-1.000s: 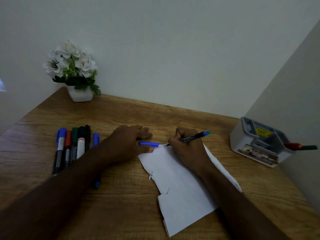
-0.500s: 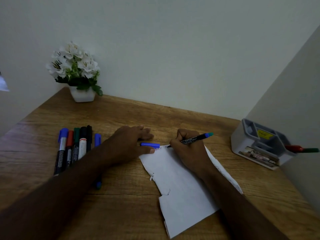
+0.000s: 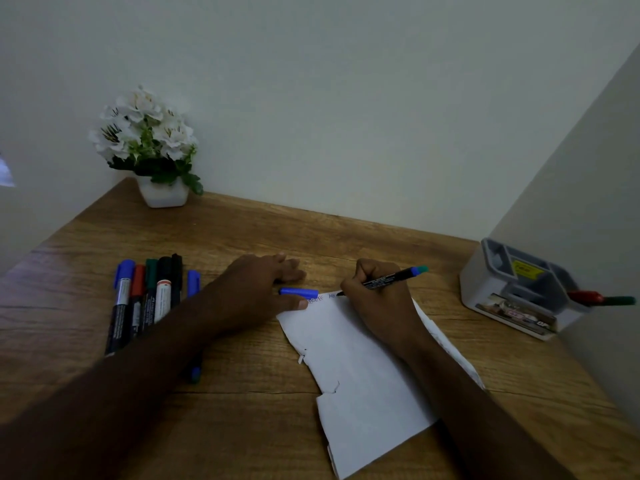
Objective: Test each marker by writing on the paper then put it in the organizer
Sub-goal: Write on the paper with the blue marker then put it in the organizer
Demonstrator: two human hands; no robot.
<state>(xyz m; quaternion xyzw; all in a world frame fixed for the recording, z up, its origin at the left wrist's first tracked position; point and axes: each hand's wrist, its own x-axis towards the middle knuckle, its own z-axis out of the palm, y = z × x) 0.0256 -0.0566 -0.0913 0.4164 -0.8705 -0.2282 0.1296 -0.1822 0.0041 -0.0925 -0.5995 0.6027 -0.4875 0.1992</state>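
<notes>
My right hand (image 3: 377, 299) grips a black marker with a blue-green end (image 3: 391, 278), its tip touching the top edge of the white paper (image 3: 360, 368), where some small writing shows. My left hand (image 3: 256, 289) lies flat on the table and pins the paper's top left corner; the marker's blue cap (image 3: 298, 292) sticks out by its thumb. A row of several markers (image 3: 145, 299) lies to the left. The white and grey organizer (image 3: 519, 289) stands at the far right against the wall, with a red marker (image 3: 585, 296) and a green marker (image 3: 620, 301) poking out of it.
A white pot of white flowers (image 3: 152, 150) stands in the back left corner. Walls close the wooden table (image 3: 242, 410) at the back and on the right. One blue marker (image 3: 194, 341) lies partly under my left forearm.
My right hand has shifted slightly right along the paper's top edge, and more writing appears there. My left hand stays put on the paper's corner.
</notes>
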